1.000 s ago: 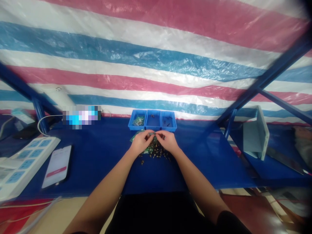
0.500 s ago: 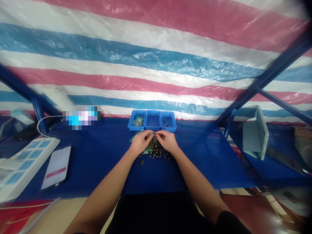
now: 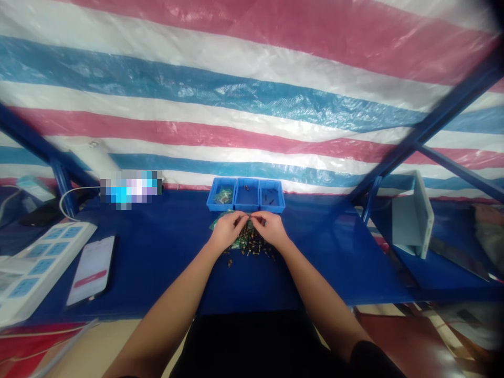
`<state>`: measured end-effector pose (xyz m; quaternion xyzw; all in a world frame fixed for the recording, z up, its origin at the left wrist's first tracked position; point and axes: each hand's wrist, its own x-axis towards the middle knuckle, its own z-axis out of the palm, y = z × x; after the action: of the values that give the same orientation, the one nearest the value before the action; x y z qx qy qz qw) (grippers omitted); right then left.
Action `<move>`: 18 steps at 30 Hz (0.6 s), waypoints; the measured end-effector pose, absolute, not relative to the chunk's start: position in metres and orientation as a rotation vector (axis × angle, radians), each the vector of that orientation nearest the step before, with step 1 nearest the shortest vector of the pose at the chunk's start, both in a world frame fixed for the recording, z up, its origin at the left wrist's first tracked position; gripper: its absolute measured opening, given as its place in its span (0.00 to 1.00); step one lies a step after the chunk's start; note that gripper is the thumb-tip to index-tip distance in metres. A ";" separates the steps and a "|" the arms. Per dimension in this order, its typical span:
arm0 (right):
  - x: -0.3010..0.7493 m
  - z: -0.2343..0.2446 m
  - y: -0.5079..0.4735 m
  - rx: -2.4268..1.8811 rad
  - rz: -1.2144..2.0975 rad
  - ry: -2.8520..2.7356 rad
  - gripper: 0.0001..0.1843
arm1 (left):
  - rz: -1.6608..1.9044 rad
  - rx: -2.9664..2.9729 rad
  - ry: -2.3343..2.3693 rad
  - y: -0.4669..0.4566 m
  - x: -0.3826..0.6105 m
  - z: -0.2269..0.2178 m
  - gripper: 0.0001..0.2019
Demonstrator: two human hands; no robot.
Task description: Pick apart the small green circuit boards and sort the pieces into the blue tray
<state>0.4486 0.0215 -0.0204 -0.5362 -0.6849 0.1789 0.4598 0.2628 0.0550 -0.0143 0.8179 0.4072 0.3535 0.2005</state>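
Observation:
Over a heap of small brass-coloured and dark screws, my left hand and my right hand meet with their fingertips pinched close together. What lies between the fingers is too small to make out. A green plastic bag shows beside and behind my left hand, and green bits lie among the screws. Just beyond the hands stand three joined blue bins. Green-wrapped pieces lie in the left bin, a few small parts in the middle bin, and several dark screws in the right bin.
At the left of the blue table lie a phone and a white power strip. A pale upright stand is at the right. Blue metal bars and a striped tarp rise behind.
Both hands stay over the screw heap, with only a very slight shift of the fingers. The bins and other objects have not moved.

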 end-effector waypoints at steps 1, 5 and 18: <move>0.449 -0.020 0.022 -1.317 0.436 -1.684 0.11 | 0.987 2.277 1.140 0.055 0.263 -0.015 0.13; 0.449 -0.020 0.022 -1.294 0.422 -1.683 0.11 | 0.983 2.270 1.136 0.055 0.263 -0.016 0.12; 0.454 -0.026 0.027 -1.396 0.626 -1.353 0.12 | 1.002 2.292 1.129 0.056 0.264 -0.017 0.13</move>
<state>0.4544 0.0270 -0.0261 -0.5829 -0.5650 0.2615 0.5222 0.2635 0.0556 -0.0172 0.8187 0.4034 0.3578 0.1975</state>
